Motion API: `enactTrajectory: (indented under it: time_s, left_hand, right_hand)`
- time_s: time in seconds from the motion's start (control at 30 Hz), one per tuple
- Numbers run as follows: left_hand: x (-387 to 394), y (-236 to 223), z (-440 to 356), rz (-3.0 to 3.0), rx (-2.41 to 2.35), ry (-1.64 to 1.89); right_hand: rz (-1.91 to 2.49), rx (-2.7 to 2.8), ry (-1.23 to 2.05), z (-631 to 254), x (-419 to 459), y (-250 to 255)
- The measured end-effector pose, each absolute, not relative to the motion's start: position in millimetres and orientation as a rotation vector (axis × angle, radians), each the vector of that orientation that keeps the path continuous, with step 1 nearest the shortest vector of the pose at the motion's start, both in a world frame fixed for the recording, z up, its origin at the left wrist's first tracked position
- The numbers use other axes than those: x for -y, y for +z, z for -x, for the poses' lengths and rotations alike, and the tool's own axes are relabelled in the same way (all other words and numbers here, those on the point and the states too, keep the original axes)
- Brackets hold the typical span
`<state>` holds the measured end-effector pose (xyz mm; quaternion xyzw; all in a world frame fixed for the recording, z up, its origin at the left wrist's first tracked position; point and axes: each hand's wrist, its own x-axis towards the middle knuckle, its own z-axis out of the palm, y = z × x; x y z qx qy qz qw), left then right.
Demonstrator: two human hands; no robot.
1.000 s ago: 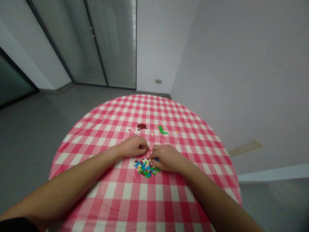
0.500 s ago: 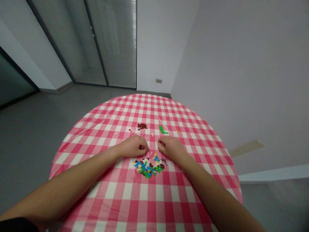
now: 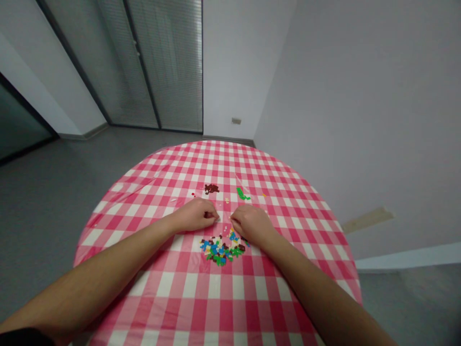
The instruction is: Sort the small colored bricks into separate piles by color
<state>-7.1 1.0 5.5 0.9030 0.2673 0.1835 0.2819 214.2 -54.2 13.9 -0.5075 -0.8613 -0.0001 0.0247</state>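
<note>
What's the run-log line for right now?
left hand: curled, contents unclear; right hand: curled, contents unclear; mixed pile: nearer wearer; brown pieces, green pieces: beyond hands

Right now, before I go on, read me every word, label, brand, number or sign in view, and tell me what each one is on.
None that I can read.
Tablecloth: checks only, no lettering seen.
Mixed pile of small pieces, brown pieces and green pieces: too small to tell whether any marking is there.
Wall plate: too small and blurred to read any marking.
</note>
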Motion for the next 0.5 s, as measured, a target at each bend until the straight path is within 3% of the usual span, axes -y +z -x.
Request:
enactTrajectory:
  time_s: [0.37,0.5]
  left_hand:
    - [-2,9,8,-2.46,-0.78,0.548]
    - [-13,9,16,-2.263,-1.104,0.772]
  right_hand:
    - [1.576,2.503,0.041,-210,44,-3]
    - [1.624,2.513,0.031,-213,38,-2]
